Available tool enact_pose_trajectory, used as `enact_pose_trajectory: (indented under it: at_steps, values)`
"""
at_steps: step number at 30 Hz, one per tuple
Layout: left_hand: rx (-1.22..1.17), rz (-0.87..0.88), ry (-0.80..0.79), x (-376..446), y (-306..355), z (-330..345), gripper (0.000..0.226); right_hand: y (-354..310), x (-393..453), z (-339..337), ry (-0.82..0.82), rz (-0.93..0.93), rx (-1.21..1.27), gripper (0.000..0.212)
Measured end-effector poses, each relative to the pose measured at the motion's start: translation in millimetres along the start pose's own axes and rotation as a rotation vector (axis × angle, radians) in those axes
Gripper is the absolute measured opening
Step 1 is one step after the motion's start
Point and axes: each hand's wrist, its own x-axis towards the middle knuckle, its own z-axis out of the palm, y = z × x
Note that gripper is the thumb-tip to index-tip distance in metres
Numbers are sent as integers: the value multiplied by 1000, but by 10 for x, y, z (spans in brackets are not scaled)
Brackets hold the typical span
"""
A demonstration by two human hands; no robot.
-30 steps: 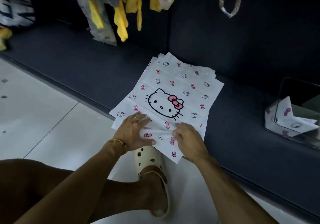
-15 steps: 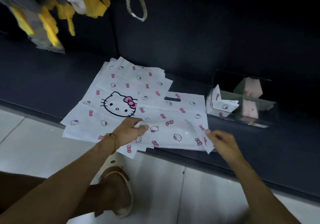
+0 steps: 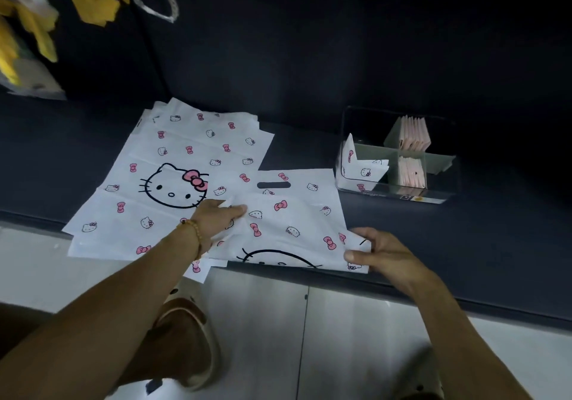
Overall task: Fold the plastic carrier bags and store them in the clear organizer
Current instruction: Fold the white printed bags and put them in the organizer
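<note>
One bag (image 3: 294, 213) lay apart from the stack (image 3: 173, 183) in the head view, spread on the dark ledge (image 3: 464, 244) with its cut-out handle toward the back wall. The left hand (image 3: 216, 217) rested on the bag's left edge, fingers stretched out nearly flat and pressing it down. The right hand (image 3: 376, 252) pinched the bag's near right corner between thumb and curled fingers.

By my reading, this was the start of folding a fresh bag; the next move probably called for squaring it flat and bringing one edge over to the other.

Each bag was thin white plastic printed with pink bows and cat faces, lightly creased. The clear organizer (image 3: 445, 164) stood just right of it, already holding folded bags in its compartments.
</note>
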Motion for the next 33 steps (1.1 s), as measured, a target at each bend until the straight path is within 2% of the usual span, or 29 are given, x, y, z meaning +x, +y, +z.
enact_pose_trajectory:
  at_steps: [3, 4, 6, 8, 9, 13, 16, 18, 20, 22, 24, 25, 27, 30, 33]
  values:
    - [-17, -45, 39, 31, -16, -6, 23, -34, 1, 1, -98, 70, -93, 80]
    - [-20, -59, 62, 39, -33, -23, 27, -32, 7, 22, -123, 85, -111, 78]
    - [-20, -76, 113, 55, -78, -83, 32, -11, 57, 93, -45, 83, -124, 53]
    - [-33, -82, 144, 64, -118, -148, 26, 18, 140, 181, 158, 60, -165, 14]
    - [-14, -60, 167, 63, -134, -179, 24, 34, 187, 215, 229, 54, -185, 4]
    - [336, 71, 300, 58, -216, -279, 35, 24, 380, 339, 399, 79, -248, 15]
    - [488, 100, 274, 66, -238, -288, 29, -16, 547, 433, 585, 82, -385, 17]
    - [569, 115, 239, 80, -232, -245, 26, -46, 636, 504, 631, 68, -401, 18]
    - [521, 118, 227, 78, -220, -219, 25, -74, 684, 541, 610, 76, -326, 16]
    - [434, 105, 172, 74, -243, -221, 34, -63, 667, 516, 555, 96, -196, 13]
    - [435, 116, 116, 51, -252, -207, 42, -11, 565, 415, 494, 127, -115, 12]
    - [456, 148, 93, 31, -257, -179, 38, 42, 492, 343, 488, 138, -109, 13]
    - [486, 219, 45, -22, -258, -56, 25, 158, 327, 178, 551, 157, -113, 13]
    - [573, 254, -24, -76, -261, 255, 28, 307, 121, -36, 645, 188, -196, 14]
    - [665, 226, 7, -85, -271, 532, 29, 416, 73, -162, 718, 214, -289, 18]
